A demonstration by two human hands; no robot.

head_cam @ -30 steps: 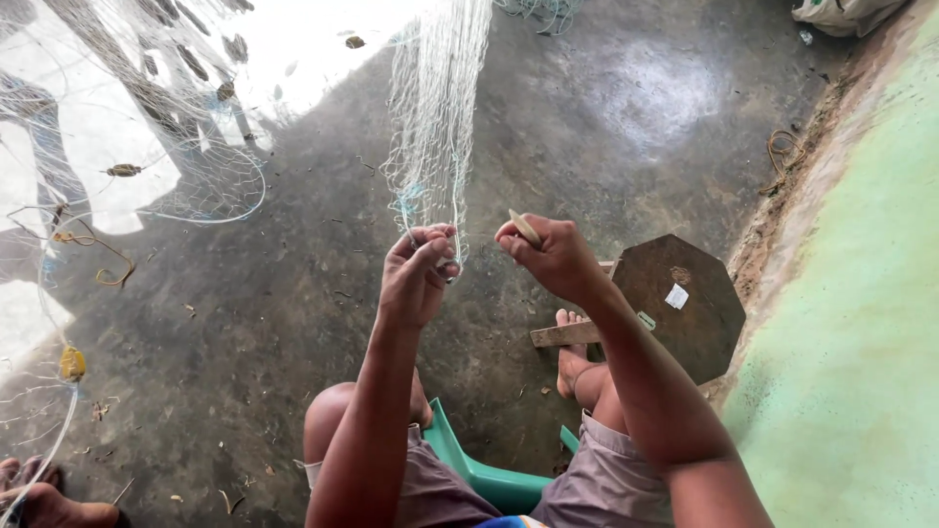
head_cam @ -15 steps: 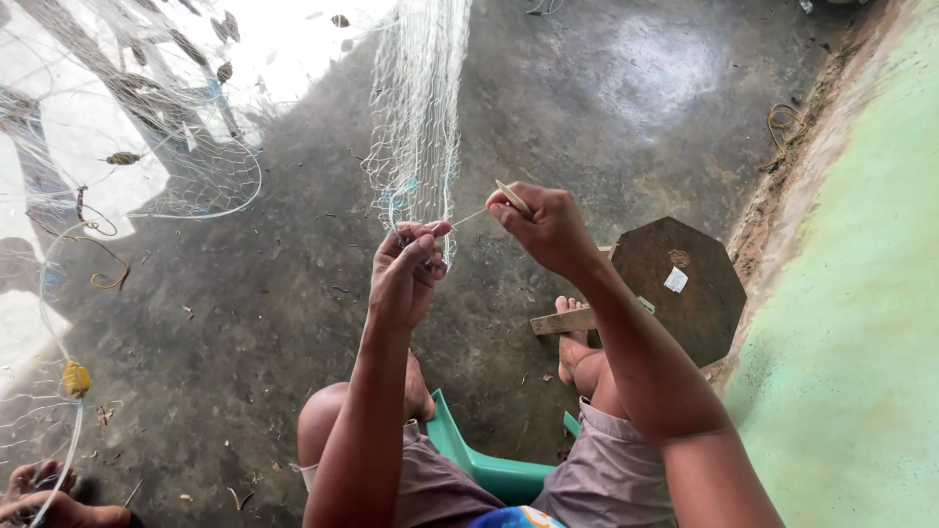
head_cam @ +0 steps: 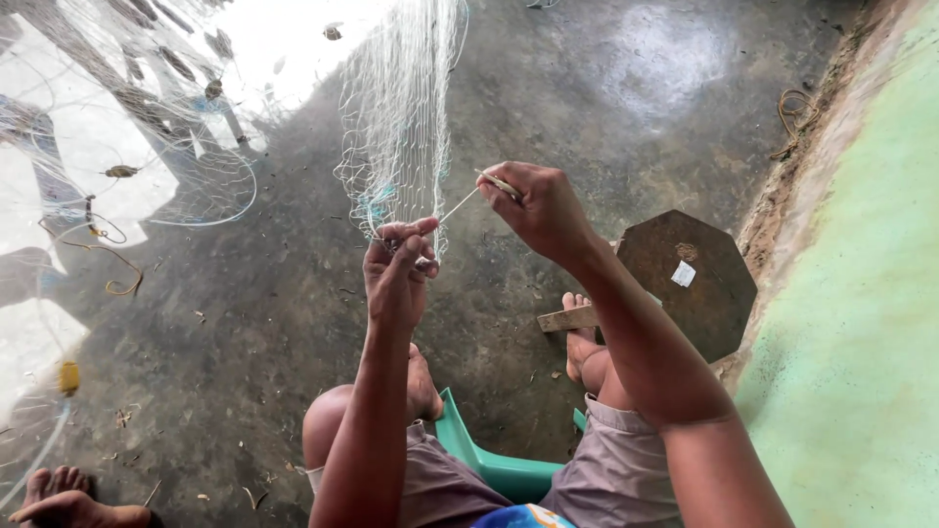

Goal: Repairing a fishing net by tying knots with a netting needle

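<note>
- Nearest the camera, the person sits on a green plastic seat (head_cam: 489, 467), knees apart, both bare feet planted on the concrete floor (head_cam: 587, 127).
- Bottom left corner of the floor: another person's bare foot (head_cam: 68, 499), taking no part in the work.
- Left hand (head_cam: 396, 269): clenched in a pinch, thumb and fingers gripping the lower edge of the fishing net (head_cam: 401, 117) at the point being worked.
- Right hand (head_cam: 538, 205): closed around a slim pale netting needle (head_cam: 497, 183); a taut twine (head_cam: 458, 206) runs from it down to the left-hand pinch.
- Just right of the person's right foot: a dark octagonal board (head_cam: 690, 284) flat on the floor, with a wooden strip (head_cam: 567, 320) against its near edge.
- The net hangs as a bunched white curtain from the top of the view down to the left hand, above the middle of the floor.
- Far left: more netting with floats (head_cam: 122, 171) spread over the floor in bright light.
- Progress assessment: a stitch appears mid-pull, the knot not yet drawn tight. How much mesh is finished or outstanding cannot be determined.
</note>
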